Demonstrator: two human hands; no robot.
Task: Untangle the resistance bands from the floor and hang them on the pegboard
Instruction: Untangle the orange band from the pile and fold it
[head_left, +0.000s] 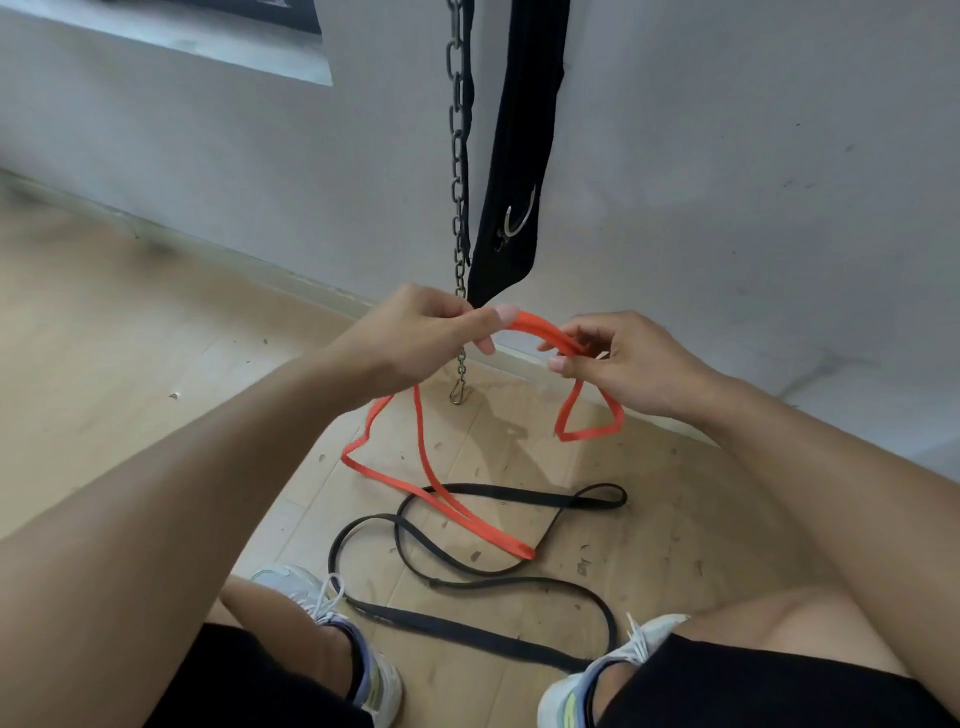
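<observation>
left hand (415, 332) pinching orange band (535, 332) at 12 | right hand (623, 364) pinching it alongside | orange tail crosses black band (467, 582) on floor (130, 338) at 6 | advice: lift slowly, draw tail clear of black loops

matt rubber orange band (447, 493), metal chain (458, 156), scuffed wood floor (130, 332)
</observation>
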